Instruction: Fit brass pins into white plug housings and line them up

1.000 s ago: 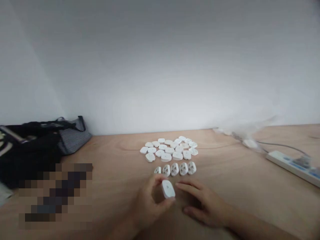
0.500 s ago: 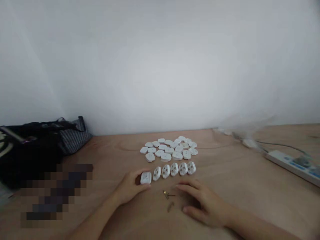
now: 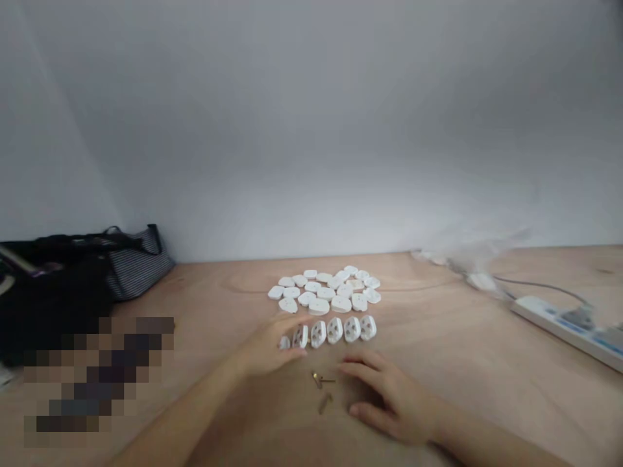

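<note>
Head cam shows the left hand (image 3: 265, 349) curled over the end of a row of six white plug shells (image 3: 335, 331), can't tell if it's gripping, while the open right hand (image 3: 389, 399) rests near loose brass pins (image 3: 321, 387) on the wooden counter (image 3: 452, 402), with a bigger pile of shells (image 3: 324, 292) left behind the row.

Colours logged: white plastic plug casings (image 3: 324, 292) in a heap, matt and unpatterned; a row of white plug faces (image 3: 335, 331) marked with brownish holes; brass-yellow metal pins (image 3: 318, 381); a light tan wooden table (image 3: 219, 285) with darker curved grain; a grey-and-white striped fabric bag (image 3: 139, 272); black cloth (image 3: 53, 311); a white power strip (image 3: 559, 327) with blue bands; a pale grey wall (image 3: 311, 130).
</note>
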Motion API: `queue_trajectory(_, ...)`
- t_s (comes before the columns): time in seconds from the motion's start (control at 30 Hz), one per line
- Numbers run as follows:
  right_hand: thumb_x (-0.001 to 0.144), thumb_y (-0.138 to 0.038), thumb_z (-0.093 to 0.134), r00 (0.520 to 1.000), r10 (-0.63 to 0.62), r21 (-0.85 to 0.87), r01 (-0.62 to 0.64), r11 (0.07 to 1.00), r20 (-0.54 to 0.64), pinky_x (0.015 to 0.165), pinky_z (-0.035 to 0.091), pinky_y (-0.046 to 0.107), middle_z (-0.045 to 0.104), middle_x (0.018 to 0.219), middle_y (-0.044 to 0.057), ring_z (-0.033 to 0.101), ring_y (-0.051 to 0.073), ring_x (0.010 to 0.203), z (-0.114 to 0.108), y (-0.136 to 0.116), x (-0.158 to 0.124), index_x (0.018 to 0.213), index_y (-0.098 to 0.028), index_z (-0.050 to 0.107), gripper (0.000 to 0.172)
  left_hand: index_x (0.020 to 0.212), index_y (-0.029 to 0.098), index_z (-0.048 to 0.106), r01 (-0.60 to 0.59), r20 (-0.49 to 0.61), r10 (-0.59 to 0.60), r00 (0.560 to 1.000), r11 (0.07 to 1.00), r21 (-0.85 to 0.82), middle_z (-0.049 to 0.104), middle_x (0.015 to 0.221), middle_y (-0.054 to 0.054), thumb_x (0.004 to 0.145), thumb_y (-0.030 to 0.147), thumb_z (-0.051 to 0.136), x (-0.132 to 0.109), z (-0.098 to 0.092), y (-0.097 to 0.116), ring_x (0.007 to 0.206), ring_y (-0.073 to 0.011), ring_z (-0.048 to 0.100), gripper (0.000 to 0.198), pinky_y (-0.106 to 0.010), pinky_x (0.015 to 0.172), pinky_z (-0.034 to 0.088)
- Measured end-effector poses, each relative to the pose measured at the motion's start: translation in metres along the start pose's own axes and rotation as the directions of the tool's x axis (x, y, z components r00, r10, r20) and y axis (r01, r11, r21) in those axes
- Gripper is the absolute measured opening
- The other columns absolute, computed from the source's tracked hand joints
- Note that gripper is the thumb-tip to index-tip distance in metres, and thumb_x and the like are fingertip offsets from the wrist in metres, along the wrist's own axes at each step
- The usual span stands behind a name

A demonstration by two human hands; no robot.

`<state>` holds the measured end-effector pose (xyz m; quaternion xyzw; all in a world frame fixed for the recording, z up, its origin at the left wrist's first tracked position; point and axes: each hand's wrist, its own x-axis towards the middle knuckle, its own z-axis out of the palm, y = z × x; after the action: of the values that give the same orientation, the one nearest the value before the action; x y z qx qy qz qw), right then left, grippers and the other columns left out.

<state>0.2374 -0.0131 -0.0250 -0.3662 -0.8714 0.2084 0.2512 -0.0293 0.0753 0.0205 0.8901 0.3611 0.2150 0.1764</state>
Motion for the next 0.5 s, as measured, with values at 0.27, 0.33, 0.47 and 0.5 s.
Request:
queue_trajectory(0.27, 0.076, -0.023, 0.062, 0.992, 0.031, 0.087, -0.021, 0.996, -0.122, 0.099, 0.039, 0.041, 0.049, 0.128, 0.012, 0.047, 0.026, 0.117, 0.002, 0.002, 0.001, 0.129, -0.019, 0.043, 0.057, 0.109, 0.019, 0.059, 0.009, -0.142, -0.029, 0.989, 0.990, -0.137, 0.064, 0.108, -0.007, 0.070, 0.027, 0.071, -0.022, 0.028, 0.057, 0.097, -0.0229, 0.060, 0.041, -0.033, 0.087, 0.048)
queue_trajectory(0.33, 0.074, -0.019, 0.062, 0.982, 0.056, 0.117, -0.035, 0.993, -0.179, 0.094, 0.043, 0.039, 0.054, 0.120, 0.012, 0.053, 0.024, 0.108, 0.002, 0.003, 0.002, 0.127, -0.019, 0.043, 0.056, 0.102, 0.019, 0.059, 0.014, -0.154, -0.039, 0.987, 0.986, -0.165, 0.066, 0.100, -0.005, 0.068, 0.025, 0.073, -0.023, 0.041, 0.066, 0.091, -0.0215, 0.062, 0.037, -0.031, 0.082, 0.049)
queue_trajectory(0.47, 0.073, -0.013, 0.060, 0.967, 0.081, 0.138, -0.048, 0.989, -0.242, 0.084, 0.048, 0.035, 0.060, 0.105, 0.008, 0.058, 0.021, 0.093, 0.000, 0.004, 0.002, 0.122, -0.019, 0.048, 0.051, 0.093, 0.020, 0.057, 0.026, -0.246, -0.079, 0.966, 0.977, -0.213, 0.066, 0.098, -0.005, 0.067, 0.017, 0.070, -0.021, 0.059, 0.070, 0.092, -0.0215, 0.062, 0.029, -0.032, 0.084, 0.048)
queue_trajectory(0.5, 0.072, -0.012, 0.060, 0.969, 0.070, 0.144, -0.036, 0.989, -0.239, 0.084, 0.047, 0.035, 0.061, 0.105, 0.007, 0.058, 0.021, 0.093, -0.001, 0.003, 0.002, 0.121, -0.020, 0.049, 0.050, 0.092, 0.020, 0.057, 0.027, -0.262, -0.087, 0.961, 0.974, -0.225, 0.066, 0.098, -0.004, 0.067, 0.016, 0.070, -0.021, 0.061, 0.070, 0.092, -0.0215, 0.061, 0.029, -0.032, 0.084, 0.048)
